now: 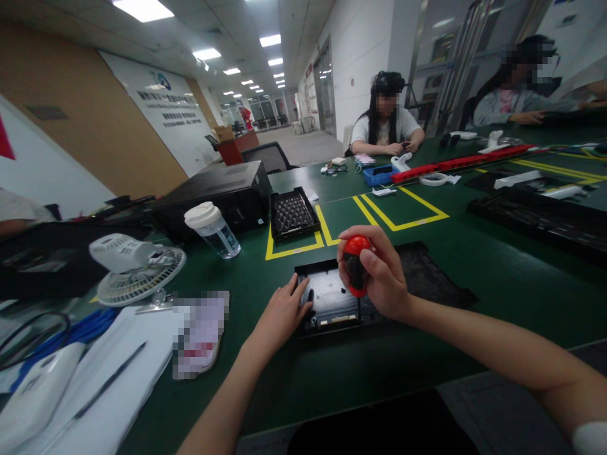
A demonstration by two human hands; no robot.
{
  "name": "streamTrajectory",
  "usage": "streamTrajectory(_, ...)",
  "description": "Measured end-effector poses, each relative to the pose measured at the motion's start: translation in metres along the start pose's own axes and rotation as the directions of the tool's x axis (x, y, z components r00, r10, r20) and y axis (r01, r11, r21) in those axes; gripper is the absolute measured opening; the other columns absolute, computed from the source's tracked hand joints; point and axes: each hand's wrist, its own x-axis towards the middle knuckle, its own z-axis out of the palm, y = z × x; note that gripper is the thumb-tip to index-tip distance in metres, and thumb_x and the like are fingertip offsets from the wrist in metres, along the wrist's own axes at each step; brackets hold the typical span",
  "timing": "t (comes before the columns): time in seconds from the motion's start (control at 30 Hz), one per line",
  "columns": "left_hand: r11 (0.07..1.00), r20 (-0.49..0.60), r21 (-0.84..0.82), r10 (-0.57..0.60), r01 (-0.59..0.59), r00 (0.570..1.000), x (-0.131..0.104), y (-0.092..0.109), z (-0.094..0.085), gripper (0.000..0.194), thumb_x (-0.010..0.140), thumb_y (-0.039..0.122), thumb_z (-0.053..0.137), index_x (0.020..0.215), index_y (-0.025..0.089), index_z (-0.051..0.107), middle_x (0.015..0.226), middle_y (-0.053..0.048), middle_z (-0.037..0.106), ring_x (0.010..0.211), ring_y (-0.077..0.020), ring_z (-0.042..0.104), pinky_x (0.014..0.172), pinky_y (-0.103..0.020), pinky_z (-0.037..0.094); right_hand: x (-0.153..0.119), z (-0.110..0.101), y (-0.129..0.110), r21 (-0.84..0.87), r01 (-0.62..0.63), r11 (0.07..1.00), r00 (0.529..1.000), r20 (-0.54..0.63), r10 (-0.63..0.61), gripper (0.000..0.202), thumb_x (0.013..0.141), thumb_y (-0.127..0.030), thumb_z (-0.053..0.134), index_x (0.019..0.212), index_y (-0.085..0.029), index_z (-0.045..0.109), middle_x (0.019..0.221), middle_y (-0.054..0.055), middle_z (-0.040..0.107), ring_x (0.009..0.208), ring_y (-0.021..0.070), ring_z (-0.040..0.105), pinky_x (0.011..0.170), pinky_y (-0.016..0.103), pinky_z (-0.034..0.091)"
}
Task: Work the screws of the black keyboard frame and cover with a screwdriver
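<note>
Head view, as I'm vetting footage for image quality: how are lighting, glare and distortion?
Head view: ceiling lights look blown out; a pale sheen lies on the panel beside the left hand. Head view: apparent wide-angle stretch makes the bottle lean near the fan. Head view: blocky pixelation covers the phone.

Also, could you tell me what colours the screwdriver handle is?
The handle is red and black, as the head view shows.
</note>
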Motion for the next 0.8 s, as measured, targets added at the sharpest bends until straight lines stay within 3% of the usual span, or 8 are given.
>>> streamTrajectory(0.4, 1.000, -0.007, 0.004, 0.010, -0.010, 1.000, 0.0007, -0.0028, 0.0039, 0.051, 0.090, 0.037, 0.044, 0.138, 0.020, 0.035, 0.147, -0.017, 0.030, 0.128, -0.0281, 0.042, 0.104, -0.046, 0.035, -0.0017, 0.0014, -0.0016, -0.091, 0.009, 0.996, 0.997, -0.075, -0.015, 0.020, 0.090, -0.032, 0.046, 0.107, -0.023, 0.051, 0.079, -0.001, 0.050, 0.051, 0.0060, 0.049, 0.045, 0.021, 0.040)
streamTrajectory(0.8, 1.000, -0.014, -0.006, 0.012, -0.012, 1.000, 0.0002, -0.0011, 0.0020, 0.050, 0.090, 0.037, 0.044, 0.137, 0.021, 0.035, 0.146, -0.016, 0.032, 0.128, -0.0278, 0.042, 0.103, -0.047, 0.036, -0.0034, 0.0012, -0.0016, -0.135, -0.006, 0.991, 0.995, -0.096, -0.008, 0.022, 0.089, -0.029, 0.050, 0.110, -0.024, 0.047, 0.065, -0.005, 0.047, 0.049, 0.0075, 0.050, 0.043, 0.021, 0.040)
